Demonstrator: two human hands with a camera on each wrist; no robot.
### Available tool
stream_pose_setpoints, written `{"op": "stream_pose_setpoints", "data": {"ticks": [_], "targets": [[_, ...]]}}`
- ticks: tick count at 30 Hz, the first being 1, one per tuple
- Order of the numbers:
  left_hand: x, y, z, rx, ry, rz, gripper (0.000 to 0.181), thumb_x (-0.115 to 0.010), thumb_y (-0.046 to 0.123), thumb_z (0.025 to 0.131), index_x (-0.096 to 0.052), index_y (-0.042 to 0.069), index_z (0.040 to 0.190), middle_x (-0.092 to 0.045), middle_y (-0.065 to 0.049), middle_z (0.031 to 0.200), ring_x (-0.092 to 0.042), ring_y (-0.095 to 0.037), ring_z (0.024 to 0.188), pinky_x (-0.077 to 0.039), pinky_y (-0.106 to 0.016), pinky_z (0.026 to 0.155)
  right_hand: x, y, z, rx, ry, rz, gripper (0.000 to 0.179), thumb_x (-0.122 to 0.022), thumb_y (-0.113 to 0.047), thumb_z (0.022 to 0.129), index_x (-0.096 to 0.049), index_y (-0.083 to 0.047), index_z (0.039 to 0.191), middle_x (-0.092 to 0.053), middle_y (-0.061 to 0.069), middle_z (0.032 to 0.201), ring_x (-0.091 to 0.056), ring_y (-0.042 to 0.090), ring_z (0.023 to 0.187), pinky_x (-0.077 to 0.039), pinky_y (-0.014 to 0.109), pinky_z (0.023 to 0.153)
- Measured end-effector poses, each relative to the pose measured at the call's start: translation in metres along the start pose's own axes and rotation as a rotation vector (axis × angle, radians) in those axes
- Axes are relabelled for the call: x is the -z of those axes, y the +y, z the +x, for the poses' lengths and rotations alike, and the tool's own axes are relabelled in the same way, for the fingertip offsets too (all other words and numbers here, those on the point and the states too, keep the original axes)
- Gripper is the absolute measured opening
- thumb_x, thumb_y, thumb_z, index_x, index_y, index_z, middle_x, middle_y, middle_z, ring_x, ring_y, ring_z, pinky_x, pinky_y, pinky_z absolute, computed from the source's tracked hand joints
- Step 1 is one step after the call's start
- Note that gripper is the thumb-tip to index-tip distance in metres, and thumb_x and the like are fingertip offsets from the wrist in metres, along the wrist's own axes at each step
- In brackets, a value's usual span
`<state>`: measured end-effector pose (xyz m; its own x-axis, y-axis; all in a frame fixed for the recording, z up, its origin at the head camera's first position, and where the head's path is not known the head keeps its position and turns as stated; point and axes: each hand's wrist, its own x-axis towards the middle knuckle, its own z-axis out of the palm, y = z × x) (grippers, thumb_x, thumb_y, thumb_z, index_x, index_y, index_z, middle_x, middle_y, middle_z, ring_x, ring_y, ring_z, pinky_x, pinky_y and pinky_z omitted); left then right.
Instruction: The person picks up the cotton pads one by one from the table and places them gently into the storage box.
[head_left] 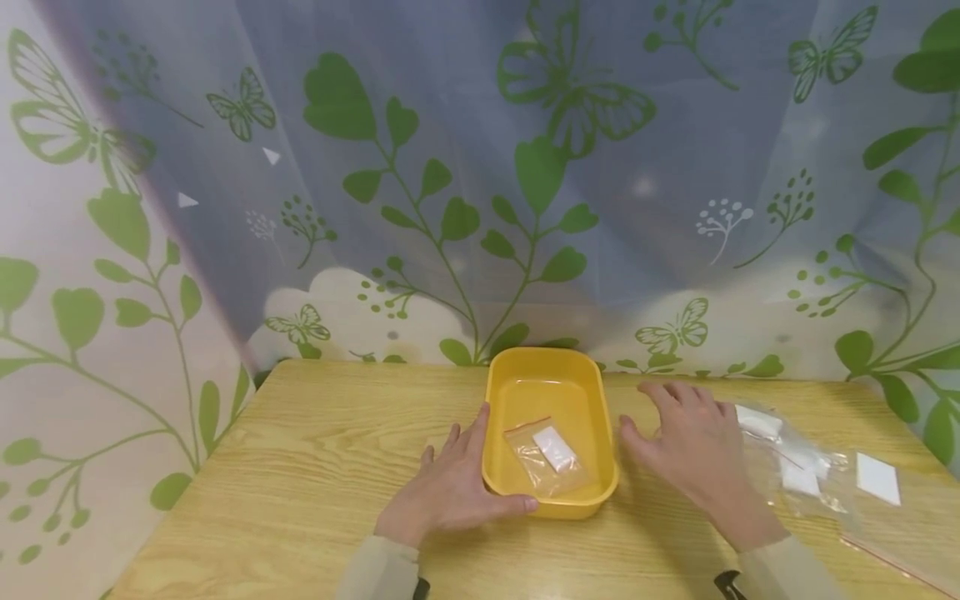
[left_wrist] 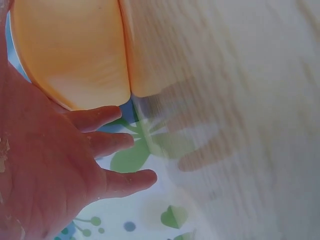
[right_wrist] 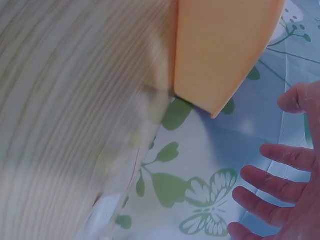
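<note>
A yellow plastic tub (head_left: pixel 551 364) stands on the wooden table near its back edge. Inside it lies a clear zip bag (head_left: pixel 531 458) with a red seal line and a white rectangular piece (head_left: pixel 555 448). My left hand (head_left: pixel 453 490) rests along the tub's left side and near corner, thumb across the front, fingers extended. In the left wrist view, the fingers (left_wrist: pixel 120 185) are straight and spread beside the tub. My right hand (head_left: pixel 693 442) hovers to the tub's right, apart from it, fingers loosely bent. The right wrist view shows nothing between its fingers (right_wrist: pixel 272 182).
Right of my right hand lie several clear bags (head_left: pixel 798 467) with white pieces. Another white piece (head_left: pixel 877 479) lies farther right, above a bag with a red seal line (head_left: pixel 892 558). A leaf-and-butterfly curtain (head_left: pixel 450 167) hangs right behind the wooden table (head_left: pixel 315 467).
</note>
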<state>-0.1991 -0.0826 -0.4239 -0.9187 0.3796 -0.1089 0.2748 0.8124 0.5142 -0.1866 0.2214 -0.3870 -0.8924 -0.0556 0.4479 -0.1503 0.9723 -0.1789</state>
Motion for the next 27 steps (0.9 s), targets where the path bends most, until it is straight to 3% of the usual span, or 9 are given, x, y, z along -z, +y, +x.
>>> {"op": "stream_pose_setpoints", "data": {"ticks": [6, 15, 27], "targets": [[0.001, 0.002, 0.000, 0.012, 0.003, 0.009, 0.135, -0.063, 0.090, 0.070, 0.003, 0.023, 0.167, -0.024, -0.008, 0.171, -0.021, -0.044, 0.156, -0.017, -0.074, 0.120, 0.002, 0.014, -0.004, 0.016, 0.021, -0.029, 0.049, -0.066, -0.046, 0.090, -0.068, -0.010, 0.124, -0.070, 0.022, 0.117, -0.063, 0.047, 0.108, -0.046, 0.065, 0.080], [0.002, 0.003, -0.002, 0.018, -0.002, -0.003, 0.135, -0.063, 0.090, 0.070, 0.004, 0.023, 0.166, -0.024, -0.009, 0.171, -0.021, -0.044, 0.156, -0.018, -0.074, 0.120, 0.007, 0.031, -0.008, -0.005, 0.021, -0.050, 0.050, -0.068, -0.047, 0.088, -0.069, -0.010, 0.122, -0.070, 0.024, 0.116, -0.062, 0.052, 0.108, -0.044, 0.070, 0.081], [0.001, 0.003, -0.001, 0.016, -0.008, -0.020, 0.135, -0.064, 0.089, 0.071, 0.006, 0.024, 0.166, -0.023, -0.007, 0.171, -0.022, -0.045, 0.156, -0.017, -0.074, 0.120, 0.013, 0.054, -0.012, -0.058, -0.075, -0.077, 0.054, -0.062, -0.050, 0.093, -0.063, -0.011, 0.131, -0.065, 0.027, 0.125, -0.057, 0.054, 0.113, -0.042, 0.073, 0.084]]}}
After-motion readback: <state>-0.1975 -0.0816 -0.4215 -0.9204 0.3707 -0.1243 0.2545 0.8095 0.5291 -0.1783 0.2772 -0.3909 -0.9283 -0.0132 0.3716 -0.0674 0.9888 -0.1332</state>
